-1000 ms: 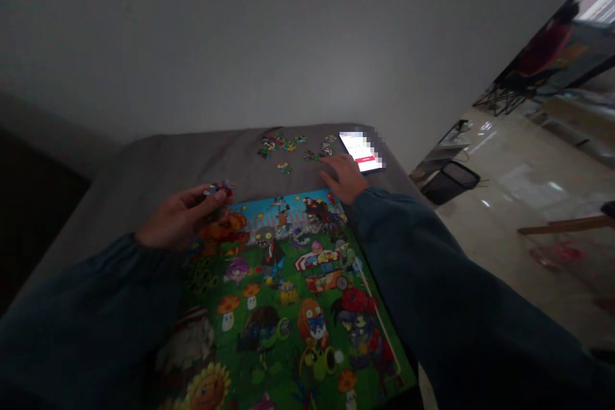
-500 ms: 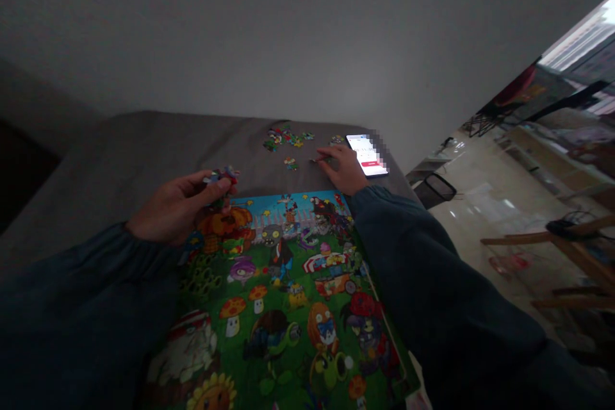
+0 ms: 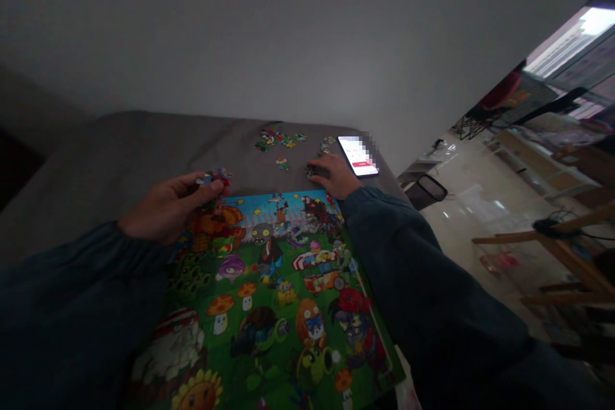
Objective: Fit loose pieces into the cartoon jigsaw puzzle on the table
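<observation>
My left hand (image 3: 175,202) is closed around several colourful jigsaw puzzle pieces (image 3: 214,178), above the far left corner of the picture board. My right hand (image 3: 336,174) pinches a small dark puzzle piece (image 3: 309,170) just beyond the board's top edge. Between the hands and below them lies the puzzle board (image 3: 298,282), printed with cartoon plants and zombies on green. One loose puzzle piece (image 3: 282,164) rests on the grey cloth, left of my right hand. A pile of loose pieces (image 3: 278,138) lies farther back.
A lit phone (image 3: 358,155) lies at the right of the grey cloth surface (image 3: 144,147), with a few pieces (image 3: 327,142) beside it. The wall (image 3: 269,38) rises directly behind. Off to the right, a wooden chair frame (image 3: 567,256) stands on the tiled floor.
My right hand has drawn slightly nearer to me, and the piece in its fingers has turned. The left hand keeps its pieces. The whole view has shifted a little.
</observation>
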A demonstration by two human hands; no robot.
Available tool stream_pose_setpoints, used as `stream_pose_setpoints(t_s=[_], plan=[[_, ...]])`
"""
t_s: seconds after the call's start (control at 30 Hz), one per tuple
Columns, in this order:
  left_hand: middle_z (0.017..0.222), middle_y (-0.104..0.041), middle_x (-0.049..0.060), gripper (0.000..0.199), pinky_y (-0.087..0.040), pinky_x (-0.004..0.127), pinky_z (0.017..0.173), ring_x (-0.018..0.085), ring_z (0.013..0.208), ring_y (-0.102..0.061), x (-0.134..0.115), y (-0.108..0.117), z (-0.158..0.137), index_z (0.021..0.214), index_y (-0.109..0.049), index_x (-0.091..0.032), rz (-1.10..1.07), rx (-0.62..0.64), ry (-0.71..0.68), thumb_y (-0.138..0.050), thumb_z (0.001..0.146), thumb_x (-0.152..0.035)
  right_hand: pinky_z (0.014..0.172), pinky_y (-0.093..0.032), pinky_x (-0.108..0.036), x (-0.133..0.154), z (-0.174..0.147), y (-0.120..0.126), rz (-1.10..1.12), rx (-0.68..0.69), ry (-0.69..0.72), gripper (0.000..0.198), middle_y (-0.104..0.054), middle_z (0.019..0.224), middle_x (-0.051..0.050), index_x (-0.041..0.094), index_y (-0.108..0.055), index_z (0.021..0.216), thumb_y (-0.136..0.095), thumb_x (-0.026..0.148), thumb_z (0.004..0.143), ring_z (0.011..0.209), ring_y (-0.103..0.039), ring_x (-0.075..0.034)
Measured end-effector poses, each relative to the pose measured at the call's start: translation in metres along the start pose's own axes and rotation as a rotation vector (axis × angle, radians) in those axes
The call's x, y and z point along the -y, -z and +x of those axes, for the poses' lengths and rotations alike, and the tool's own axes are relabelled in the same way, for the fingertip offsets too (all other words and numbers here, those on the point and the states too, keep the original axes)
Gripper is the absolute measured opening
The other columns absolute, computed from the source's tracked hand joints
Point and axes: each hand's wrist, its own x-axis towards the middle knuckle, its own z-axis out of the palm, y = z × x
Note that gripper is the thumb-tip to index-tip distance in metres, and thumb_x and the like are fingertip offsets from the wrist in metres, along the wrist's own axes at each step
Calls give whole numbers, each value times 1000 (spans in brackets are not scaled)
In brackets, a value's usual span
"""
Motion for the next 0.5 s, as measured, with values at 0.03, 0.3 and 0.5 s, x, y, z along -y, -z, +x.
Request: stream_pose_setpoints(t_s=[0.03,0.3,0.5], plan=[[86,-62,0,26,-53,21,57,11,67,-55,0,1,0,81,-71,-33,-9,2,0,-80,64,-51,100,-41,-44,3,-3,7,-4,2,-1,41,-66,109,-13,13,-65,117,-72,22,78,109,-57,-25],[68,-61,-2,23,-50,20,57,10,63,-56,0,2,2,87,-68,-19,-55,19,6,-78,71,-31,83,-49,-35,55,-57,63,46,302,264,48,-70,99,-8,17,-64,116,-70,46,79,91,-63,-20],[66,-58,-2,28,-52,20,55,10,62,-55,-2,-6,-2,84,-68,-20,-15,-34,11,-81,65,-36,83,-48,-37,66,-60,57,-50,402,335,42,-70,99,-9,15,-68,105,-66,49,81,93,-64,-23]])
